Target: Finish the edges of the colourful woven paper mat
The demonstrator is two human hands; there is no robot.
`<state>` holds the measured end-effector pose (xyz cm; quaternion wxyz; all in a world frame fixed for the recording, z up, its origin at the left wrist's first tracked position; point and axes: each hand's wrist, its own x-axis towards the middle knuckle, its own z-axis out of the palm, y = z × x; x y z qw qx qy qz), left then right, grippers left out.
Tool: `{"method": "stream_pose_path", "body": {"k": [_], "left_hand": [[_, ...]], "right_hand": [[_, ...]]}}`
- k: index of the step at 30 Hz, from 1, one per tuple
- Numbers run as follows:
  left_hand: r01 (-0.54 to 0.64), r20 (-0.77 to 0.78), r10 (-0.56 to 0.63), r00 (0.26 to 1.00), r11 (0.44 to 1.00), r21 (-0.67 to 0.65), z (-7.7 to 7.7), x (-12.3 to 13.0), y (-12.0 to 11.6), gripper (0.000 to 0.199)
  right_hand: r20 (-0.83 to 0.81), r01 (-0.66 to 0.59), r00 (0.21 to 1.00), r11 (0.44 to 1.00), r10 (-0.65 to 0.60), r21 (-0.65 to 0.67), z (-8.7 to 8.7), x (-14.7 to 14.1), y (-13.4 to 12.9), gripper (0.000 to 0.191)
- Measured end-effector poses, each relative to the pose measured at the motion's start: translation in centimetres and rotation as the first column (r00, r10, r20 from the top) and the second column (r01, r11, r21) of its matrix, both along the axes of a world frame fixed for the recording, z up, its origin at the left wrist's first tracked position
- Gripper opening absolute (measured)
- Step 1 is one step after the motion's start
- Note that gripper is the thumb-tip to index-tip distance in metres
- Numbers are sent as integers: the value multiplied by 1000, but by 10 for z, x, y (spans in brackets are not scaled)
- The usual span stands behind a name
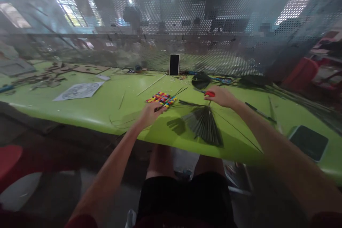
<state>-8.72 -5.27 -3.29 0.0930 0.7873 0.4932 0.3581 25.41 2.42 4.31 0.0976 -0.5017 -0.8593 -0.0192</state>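
My left hand [151,113] is closed around a few thin dark strips [175,96], which stick out past the fingers over a colourful woven square [161,98] on the green table. A red-handled tool [210,94], too blurred to name surely, is in my closed right hand [220,97]. Just below that hand, a dark pleated fan-shaped piece [205,124] spreads toward the table's front edge, with its narrow end near my fingers. Behind my right hand lies another dark rounded pleated piece [201,80].
A phone [174,65] stands upright against the perforated metal screen [157,50]. Printed paper [81,91] and cardboard scraps [57,73] lie at left. On the right are a dark pen-like stick [260,112], a dark tablet-like object [309,142] and long dark strips [301,107].
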Motion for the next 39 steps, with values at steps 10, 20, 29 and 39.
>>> {"method": "stream_pose_path", "body": {"k": [10, 20, 29, 39], "left_hand": [[-2, -68, 0, 998, 1000, -28, 33, 8, -2, 34], [-18, 24, 21, 999, 990, -140, 30, 22, -20, 26], [68, 249, -14, 968, 975, -209, 25, 36, -23, 27], [66, 333, -2, 943, 981, -180, 24, 59, -25, 28]], "right_hand": [[499, -205, 856, 975, 137, 84, 1, -66, -65, 31], [461, -246, 886, 895, 51, 372, 5, -61, -84, 40], [270, -89, 962, 898, -34, 431, 17, -37, -79, 51], [211, -30, 974, 889, -76, 457, 3, -21, -70, 46]]}}
